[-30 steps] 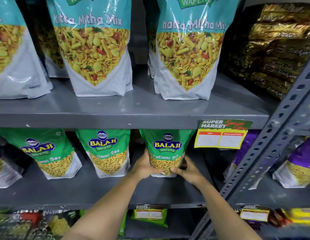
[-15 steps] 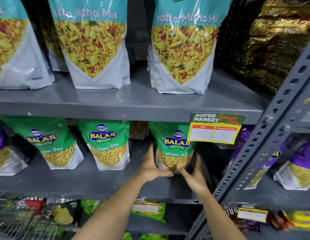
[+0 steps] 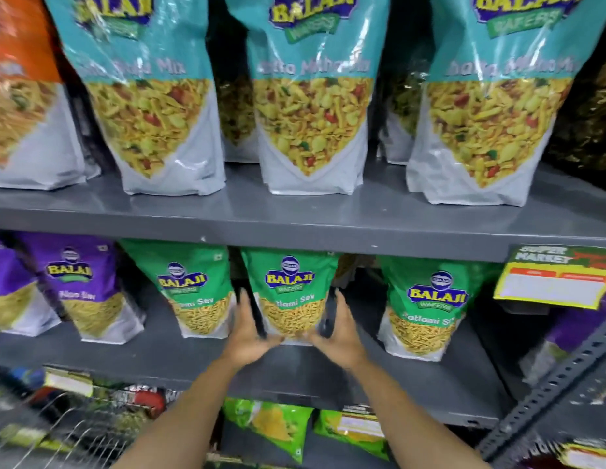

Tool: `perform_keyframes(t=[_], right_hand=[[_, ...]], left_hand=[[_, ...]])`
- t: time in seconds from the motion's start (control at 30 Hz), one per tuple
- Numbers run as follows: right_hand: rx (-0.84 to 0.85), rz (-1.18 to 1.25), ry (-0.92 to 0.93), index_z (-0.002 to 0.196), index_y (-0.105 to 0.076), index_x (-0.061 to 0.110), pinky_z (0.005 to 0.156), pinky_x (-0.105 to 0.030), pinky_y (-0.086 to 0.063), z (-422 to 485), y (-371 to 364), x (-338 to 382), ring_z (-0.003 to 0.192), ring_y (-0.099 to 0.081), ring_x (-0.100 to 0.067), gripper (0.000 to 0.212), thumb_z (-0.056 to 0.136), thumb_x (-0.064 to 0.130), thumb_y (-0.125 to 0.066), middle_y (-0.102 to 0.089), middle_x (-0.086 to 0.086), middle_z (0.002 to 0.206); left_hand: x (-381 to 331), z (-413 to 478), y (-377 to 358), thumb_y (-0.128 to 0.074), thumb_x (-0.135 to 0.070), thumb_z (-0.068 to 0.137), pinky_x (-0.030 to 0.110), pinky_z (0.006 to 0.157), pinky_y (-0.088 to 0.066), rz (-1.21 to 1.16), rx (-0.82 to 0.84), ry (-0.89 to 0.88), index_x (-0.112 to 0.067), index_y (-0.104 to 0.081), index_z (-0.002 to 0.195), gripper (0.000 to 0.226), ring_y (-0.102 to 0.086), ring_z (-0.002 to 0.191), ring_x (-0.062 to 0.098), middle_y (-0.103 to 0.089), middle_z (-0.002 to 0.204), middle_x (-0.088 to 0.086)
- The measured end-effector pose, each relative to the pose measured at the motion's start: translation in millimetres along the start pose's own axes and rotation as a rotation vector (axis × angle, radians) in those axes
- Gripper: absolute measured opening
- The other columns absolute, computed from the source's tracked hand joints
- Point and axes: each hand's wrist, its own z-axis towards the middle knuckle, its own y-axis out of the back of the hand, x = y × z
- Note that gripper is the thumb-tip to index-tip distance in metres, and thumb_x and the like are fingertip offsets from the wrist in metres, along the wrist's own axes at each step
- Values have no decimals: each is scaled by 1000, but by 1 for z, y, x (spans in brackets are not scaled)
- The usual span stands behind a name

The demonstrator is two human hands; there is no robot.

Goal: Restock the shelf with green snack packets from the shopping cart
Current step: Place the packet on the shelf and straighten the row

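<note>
Left grip [image 3: 250, 335] and right grip [image 3: 340, 336] flank the middle packet [image 3: 291, 289] on the shelf [image 3: 152, 355], straight fingers [image 3: 244, 304] flat against its sides. Left packet [image 3: 193, 296] and right packet [image 3: 427, 309], green too, stand upright beside it; purple packets [image 3: 81, 289] further left, teal packets [image 3: 311, 96] above, cart [image 3: 68, 431] bottom left.

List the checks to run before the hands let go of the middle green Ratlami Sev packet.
1. The middle Ratlami Sev packet stands upright on the lower shelf: ok.
2. Its label faces front: ok.
3. The left hand and right hand flank its sides, fingers straight: ok.
4. Base flat on the shelf: cannot tell, thumbs cover its bottom corners.
5. Gap to the right Ratlami Sev packet: ok.
6. Green packets left in the shopping cart: cannot tell, blurred.
</note>
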Motion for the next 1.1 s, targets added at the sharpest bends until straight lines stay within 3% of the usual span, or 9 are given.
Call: perform_keyframes(t=[0.07, 0.17, 0.27, 0.37, 0.47, 0.57, 0.7, 0.93, 1.1], right_hand=[[37, 101, -7, 140, -27, 24, 106, -30, -44, 20, -9, 0, 125, -49, -1, 107, 53, 30, -89, -52, 3, 136], [64, 168, 27, 126, -34, 14, 81, -8, -50, 25, -21, 0, 101, -60, 14, 87, 57, 1, -84, -58, -5, 117], [57, 259, -8, 126, -35, 14, 76, -6, -49, 21, -26, 1, 99, -60, 15, 80, 64, -14, -79, -58, -3, 117], [50, 266, -91, 127, -37, 24, 81, -10, -51, 17, -27, 3, 107, -59, 8, 83, 63, -2, -84, -59, -2, 122], [38, 223, -138, 120, -39, 41, 96, -27, -50, 10, -26, 2, 119, -56, -9, 87, 52, 25, -90, -60, 4, 126], [26, 147, -167, 123, -37, 42, 102, -41, -47, 5, -20, -1, 119, -55, -9, 94, 45, 47, -90, -60, 14, 124], [13, 122, -162, 121, -34, 43, 100, -35, -45, -4, -12, 0, 117, -52, -8, 86, 54, 38, -88, -57, 18, 119], [42, 107, -172, 133, -34, 31, 103, -43, -45, 2, -2, -4, 115, -55, -11, 97, 52, 37, -88, -60, 17, 117], [29, 137, -146, 133, -29, 33, 95, -27, -45, -6, -1, -1, 123, -52, -8, 94, 61, 25, -88, -56, 25, 119]], left_hand=[[-2, 11, 4, -86, -34, 60, 34, 115, -21, 22, 145, 97, -21, 18, 147, 137, -8, 148, 24, -1, 159, 0], [2, 23, 5, -86, -36, 60, 35, 109, -32, 96, 255, 162, -16, 6, 149, 128, -29, 141, 27, -26, 156, 7], [10, 30, 2, -86, -38, 59, 36, 105, -40, 129, 284, 168, -13, -11, 144, 117, -38, 133, 25, -37, 148, 7], [17, 28, 0, -86, -43, 55, 38, 101, -44, 165, 254, 147, -17, -18, 140, 111, -45, 129, 27, -44, 144, 6], [22, 27, -3, -82, -53, 50, 42, 96, -48, 169, 234, 137, -26, -22, 135, 107, -53, 121, 27, -54, 136, 2], [18, 20, -7, -83, -46, 55, 43, 101, -45, 116, 232, 99, -30, -25, 136, 101, -53, 125, 26, -55, 137, -4], [14, 13, -14, -82, -48, 55, 49, 107, -37, 96, 231, 67, -33, -28, 132, 95, -49, 129, 25, -53, 139, -9], [7, 13, -20, -80, -51, 56, 52, 111, -27, 146, 229, 60, -29, -33, 124, 86, -50, 128, 25, -53, 137, -8], [7, 8, -23, -76, -59, 55, 49, 106, -35, 147, 171, 39, -27, -33, 126, 88, -50, 124, 23, -56, 132, -5]])
